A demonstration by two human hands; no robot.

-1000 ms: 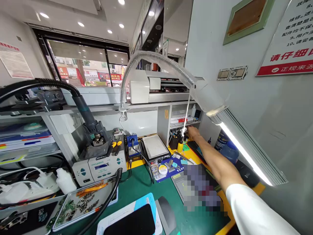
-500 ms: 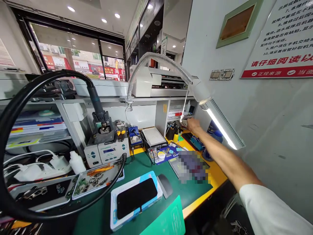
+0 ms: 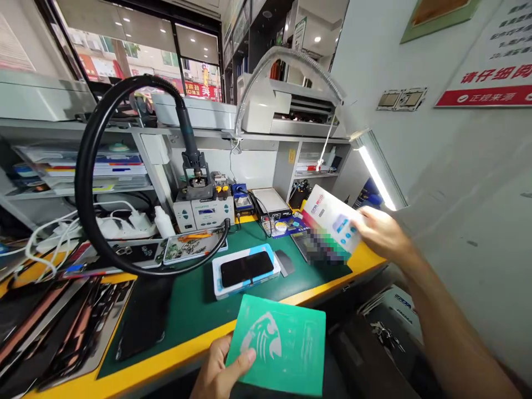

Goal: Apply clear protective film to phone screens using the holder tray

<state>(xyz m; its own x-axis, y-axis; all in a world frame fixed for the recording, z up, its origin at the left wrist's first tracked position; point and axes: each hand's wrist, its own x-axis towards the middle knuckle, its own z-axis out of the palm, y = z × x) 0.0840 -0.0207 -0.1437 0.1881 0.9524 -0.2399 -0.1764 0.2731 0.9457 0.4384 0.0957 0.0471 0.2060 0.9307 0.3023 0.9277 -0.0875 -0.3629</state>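
My left hand (image 3: 226,366) grips a flat green packet (image 3: 295,346) with a pale fish-like print, thumb on its face, at the front edge of the desk. My right hand (image 3: 382,230) is closed on the right edge of a flat white packet (image 3: 326,213), printed with pink and green, tilted above the desk's right side. Between them on the green mat lies a black phone (image 3: 247,270) on top of a blue and white box (image 3: 217,285). Behind the box sits a dark grey flat piece (image 3: 285,264). Some fingers of both hands are hidden.
A soldering or hot-air station (image 3: 203,213) with a looping black hose (image 3: 83,183) stands at the back left. A tray of small parts (image 3: 193,249) is in front of it. Phone panels (image 3: 50,332) are stacked at the left. A lit lamp (image 3: 380,174) hangs at the right.
My right hand has come back from the rear shelf area with the white packet. My left hand has entered view, and more of the green packet shows. The camera has turned downward.
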